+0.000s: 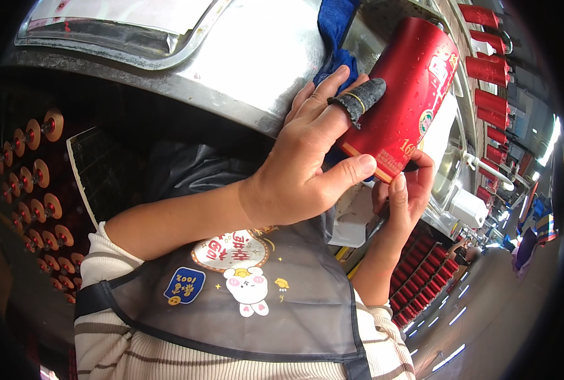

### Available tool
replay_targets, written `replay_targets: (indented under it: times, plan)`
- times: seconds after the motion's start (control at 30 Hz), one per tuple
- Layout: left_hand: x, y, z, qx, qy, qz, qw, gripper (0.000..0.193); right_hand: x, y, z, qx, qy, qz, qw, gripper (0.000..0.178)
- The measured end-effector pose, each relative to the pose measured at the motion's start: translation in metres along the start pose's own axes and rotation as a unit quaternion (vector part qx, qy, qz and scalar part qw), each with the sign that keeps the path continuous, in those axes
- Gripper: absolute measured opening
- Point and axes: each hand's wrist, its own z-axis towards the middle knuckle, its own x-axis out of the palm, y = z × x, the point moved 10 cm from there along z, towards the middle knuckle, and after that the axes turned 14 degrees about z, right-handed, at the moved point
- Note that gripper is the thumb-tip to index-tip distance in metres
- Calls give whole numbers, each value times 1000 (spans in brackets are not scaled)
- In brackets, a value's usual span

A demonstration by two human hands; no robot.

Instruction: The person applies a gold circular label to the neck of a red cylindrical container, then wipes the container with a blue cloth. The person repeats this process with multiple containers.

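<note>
A red bottle (401, 88), beaded with water, lies tilted in front of me at the upper right, printed with gold and white decoration and a gold band at its near end. My left hand (301, 152) is spread against its left side. A dark grey finger cot (361, 100) with a yellow band covers the index finger and rests on the bottle; the thumb touches the gold band. From below, my right hand (405, 196) grips the near end between thumb and fingers, some of which are hidden. Behind the left fingertips is a blue cloth (337, 31).
A metal worktop (263, 54) carries a tray (199, 31) with papers at the upper left. Round-ended spindles (52, 125) stand in rows at left. More red bottles (487, 69) hang along the right, others (421, 275) are racked below. A white device (467, 208) sits right of my hand.
</note>
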Motion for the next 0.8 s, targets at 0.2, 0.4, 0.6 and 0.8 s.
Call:
replay_targets:
  times: [0.2,0.4,0.6,0.8]
  plan:
    - [10,18,-2,-93,29,-194,976,54,1,0,0,9,6,1,1000,54]
    - [10,16,-2,-65,11,-143,988,55,4,0,0,11,9,13,1000,51]
    - [2,11,-1,-25,19,-80,996,52,1,-1,1,8,11,27,1000,47]
    - [-2,-44,-31,110,-3,299,948,36,4,1,3,1,20,19,1000,43]
